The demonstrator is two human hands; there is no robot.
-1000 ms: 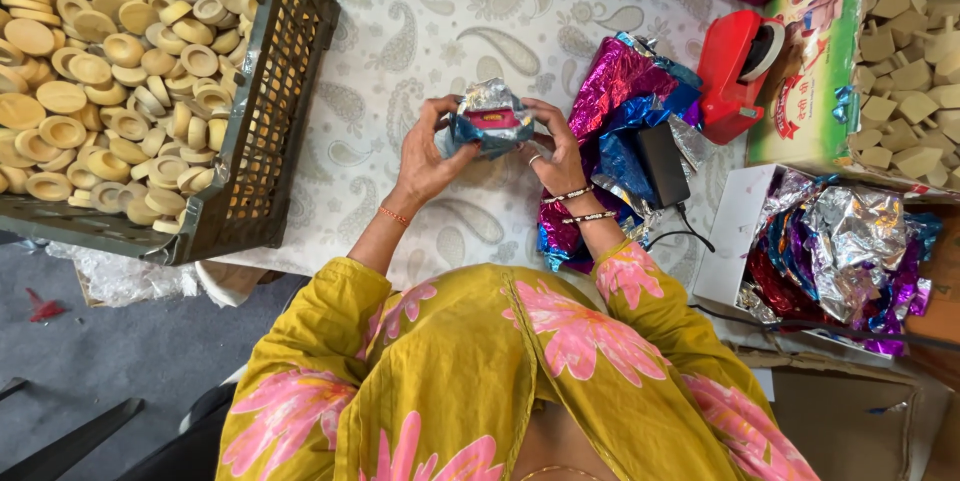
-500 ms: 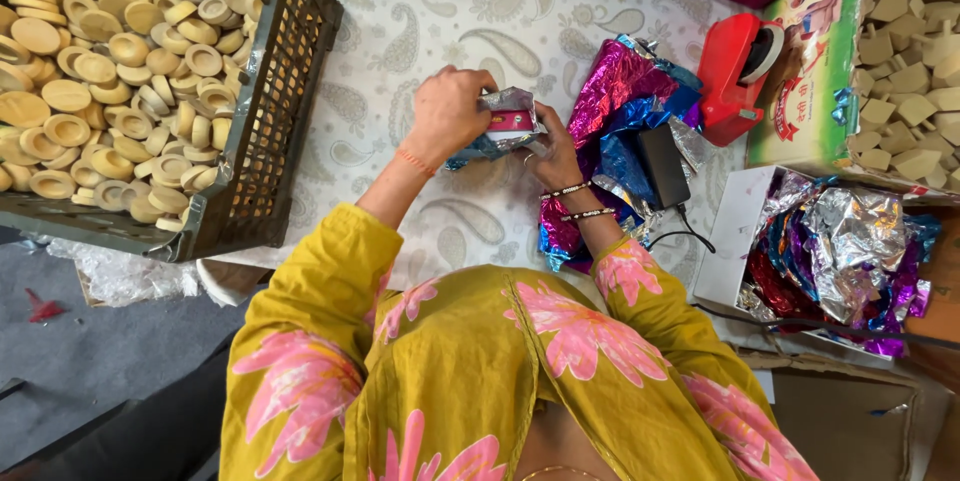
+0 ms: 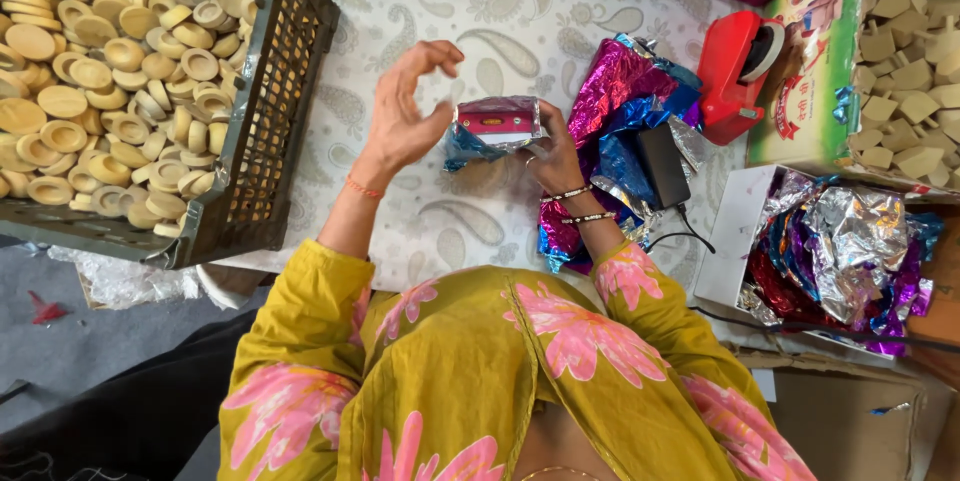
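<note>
Left hand (image 3: 405,106) has just come off the foil packet (image 3: 495,126): half a second ago it was pressed over it, now it hovers just beside, fingers spread and curled, holding nothing. Right hand (image 3: 550,151) pinches the packet by its right end above the patterned tablecloth (image 3: 400,1), red face up, blue foil hanging loose at the left (wrap looks closed on top, not at that end). Crate of round wooden pieces (image 3: 110,71) sits left; foil sheets (image 3: 625,91) and red tape dispenser (image 3: 735,66) right.
</note>
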